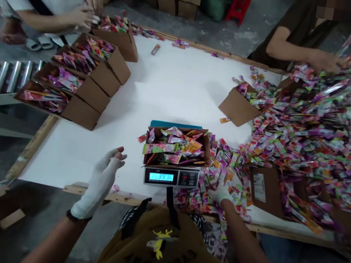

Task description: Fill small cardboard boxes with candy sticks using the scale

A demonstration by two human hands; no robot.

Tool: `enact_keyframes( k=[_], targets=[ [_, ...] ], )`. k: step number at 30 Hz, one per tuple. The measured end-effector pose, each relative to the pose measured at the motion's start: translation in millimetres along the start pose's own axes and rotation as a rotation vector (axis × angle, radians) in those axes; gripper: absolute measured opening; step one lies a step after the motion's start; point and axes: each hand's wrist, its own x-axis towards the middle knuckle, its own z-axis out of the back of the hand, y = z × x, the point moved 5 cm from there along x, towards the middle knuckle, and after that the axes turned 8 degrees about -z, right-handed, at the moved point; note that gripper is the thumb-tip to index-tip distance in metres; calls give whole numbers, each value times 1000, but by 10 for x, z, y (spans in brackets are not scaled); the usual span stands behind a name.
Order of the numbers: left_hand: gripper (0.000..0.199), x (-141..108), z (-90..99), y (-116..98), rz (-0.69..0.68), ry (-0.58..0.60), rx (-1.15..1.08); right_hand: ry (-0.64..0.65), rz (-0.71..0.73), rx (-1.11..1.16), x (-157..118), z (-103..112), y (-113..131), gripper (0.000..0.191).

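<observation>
The digital scale (175, 179) has a lit blue display (160, 177) with dark digits, a dark keypad (188, 178) and a strip of teal (176, 126) showing at its far edge. On top of the scale sits an open brown cardboard box (207, 148), upright, its long side parallel to the scale's front. Small glossy packets (176, 143) in pink, purple, green and orange fill it, lying at various angles. Loose packets (193, 198) spread thickly to the scale's right, some just beside it.
</observation>
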Motion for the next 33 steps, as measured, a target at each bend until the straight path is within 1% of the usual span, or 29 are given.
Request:
enact_keyframes(
  k=[1,2,3,5,7,8,10,12,13,14,15,16,18,19,20,22,23,24,25,27,29,31,33],
  targets=[
    [64,24,-35,-43,-14,13,5,16,-4,2,-13,-141,-37,43],
    [65,48,-71,-88,-28,25,7,27,-2,10,-8,-234,-72,37],
    [66,67,-108,-131,-40,36,8,29,4,22,16,-278,-107,30],
    [66,89,-178,-201,-54,55,5,14,22,46,113,-235,-183,20],
    [67,90,-239,-243,-62,76,0,-26,52,80,230,-51,-255,21],
    [68,85,-262,-252,-62,85,-2,-49,74,100,275,82,-281,23],
    [69,72,-288,-245,-58,94,1,-91,124,139,304,415,-300,26],
    [69,62,-291,-218,-55,98,7,-157,203,192,216,841,-240,28],
    [68,60,-288,-202,-55,100,8,-204,265,226,119,1083,-167,30],
    [67,58,-283,-187,-55,99,9,-252,342,259,-10,1328,-61,31],
    [66,57,-278,-174,-55,98,9,-303,434,290,-166,1567,77,32],
    [66,55,-275,-165,-55,94,9,-329,532,302,-335,1772,247,31],
    [66,46,-270,-157,-50,84,3,-334,697,279,-657,2063,641,27],
    [66,38,-269,-159,-46,80,-2,-327,760,256,-788,2145,846,26],
    [66,27,-267,-162,-42,80,-9,-326,811,239,-891,2193,1041,26],
    [65,4,-250,-175,-37,78,-16,-334,880,232,-1008,2211,1357,28],
    [65,-6,-230,-181,-37,74,-16,-350,897,245,-1028,2201,1458,29],
    [66,-15,-202,-187,-39,65,-15,-378,901,271,-1030,2191,1509,30],
    [66,-20,-166,-189,-41,53,-11,-412,891,302,-1019,2181,1510,31],
    [67,-21,-82,-182,-43,29,-6,-485,827,361,-972,2168,1372,31],
    [66,-7,-4,-159,-43,14,3,-531,716,413,-906,2142,1097,34],
    [65,18,44,-131,-45,9,9,-514,600,446,-825,2069,779,38],
    [64,45,50,-124,-49,1,12,-484,541,470,-761,1964,507,41]
  ],
)
